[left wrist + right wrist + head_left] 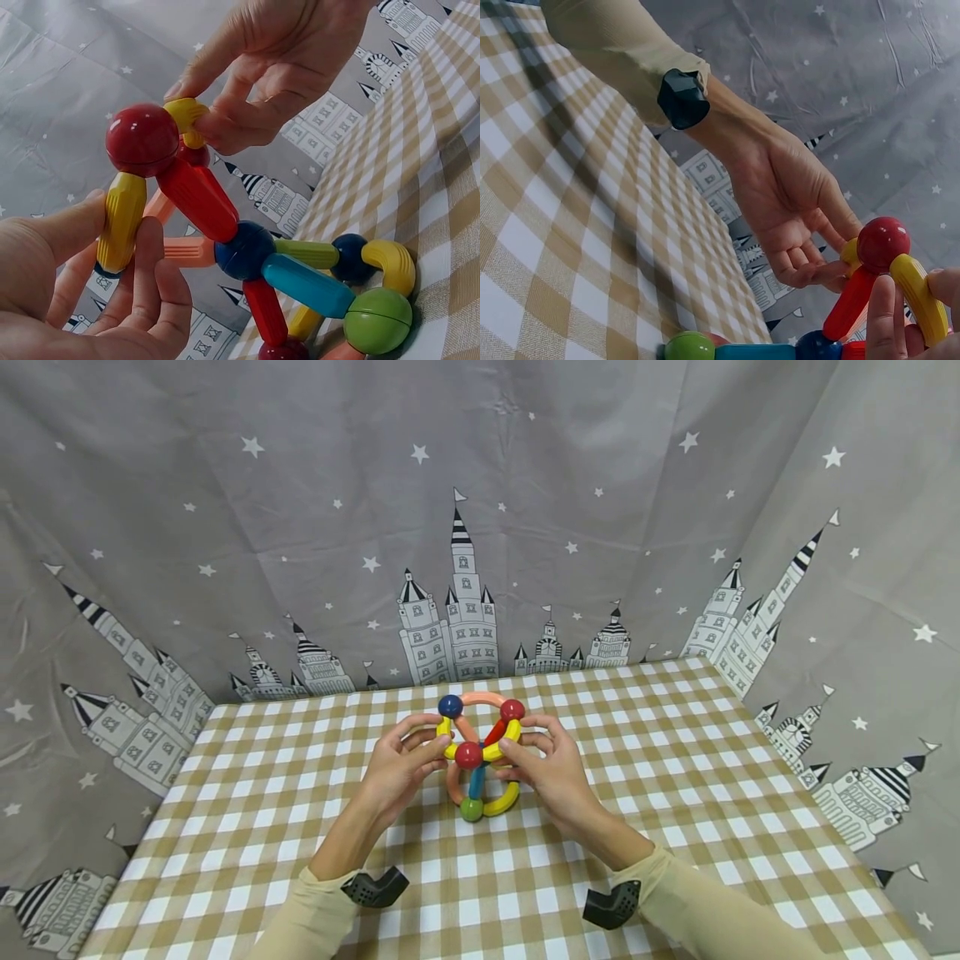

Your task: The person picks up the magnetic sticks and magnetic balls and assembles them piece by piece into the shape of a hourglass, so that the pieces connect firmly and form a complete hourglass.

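Observation:
A toy model of coloured balls and rods stands on the table between both hands. At its top front, a red ball (468, 755) joins two curved yellow rods. My left hand (401, 760) pinches the left yellow rod (122, 221) between thumb and fingers. The right one is pinched by my right hand (551, 768), its rod (919, 300) beside the red ball. Below that ball, a red rod (199, 199) runs to a central blue ball (245, 251). A dark blue ball (450, 706) and another red ball (512, 710) sit at the upper back, linked by an orange curved rod (483, 697).
Near the tabletop, a green ball (472, 810) meets a blue rod (311, 285) and a curved yellow rod (504, 799). A brown-and-white checked cloth (300, 793) covers the table. Behind hangs a grey curtain (480, 460) printed with castles and stars.

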### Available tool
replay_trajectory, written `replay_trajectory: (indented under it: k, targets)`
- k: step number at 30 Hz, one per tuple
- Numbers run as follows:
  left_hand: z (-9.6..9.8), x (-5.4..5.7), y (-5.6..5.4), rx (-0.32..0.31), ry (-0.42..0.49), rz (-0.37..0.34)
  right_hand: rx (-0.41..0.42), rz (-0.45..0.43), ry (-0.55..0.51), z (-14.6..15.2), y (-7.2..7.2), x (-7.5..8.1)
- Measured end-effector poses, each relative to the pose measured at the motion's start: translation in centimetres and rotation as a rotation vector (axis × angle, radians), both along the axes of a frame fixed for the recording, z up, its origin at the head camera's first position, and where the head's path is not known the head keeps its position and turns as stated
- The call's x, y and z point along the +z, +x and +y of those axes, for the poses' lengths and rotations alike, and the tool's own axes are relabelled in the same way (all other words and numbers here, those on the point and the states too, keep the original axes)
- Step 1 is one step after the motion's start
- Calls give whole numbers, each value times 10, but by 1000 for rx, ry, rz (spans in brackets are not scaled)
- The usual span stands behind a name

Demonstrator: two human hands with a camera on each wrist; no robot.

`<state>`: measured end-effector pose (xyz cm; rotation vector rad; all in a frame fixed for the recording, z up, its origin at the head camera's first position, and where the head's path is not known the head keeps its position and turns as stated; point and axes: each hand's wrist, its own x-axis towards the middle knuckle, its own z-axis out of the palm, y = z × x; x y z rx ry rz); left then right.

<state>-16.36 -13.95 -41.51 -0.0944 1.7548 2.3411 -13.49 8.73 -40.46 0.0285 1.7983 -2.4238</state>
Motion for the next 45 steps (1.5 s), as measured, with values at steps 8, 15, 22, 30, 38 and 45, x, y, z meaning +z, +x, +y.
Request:
replay_trajectory:
  k: [8,15,22,30,38,45]
  targets:
    - [7,2,5,42,22,-20,13,4,-16,6,-7,-6]
    - [15,7,12,90,16,-13,38,-18,-11,13,-14,-6]
    - [18,10,14,120,-8,1,81,-26,-31,18,-18,-5]
    - [18,10,14,123,-27,-1,93,-31,-26,18,-18,-3]
    - [15,8,14,112,-92,4,113,-15,3,19,-19,-4]
    - [10,12,16,73,-250,59,177,30,125,25,-23,-3]
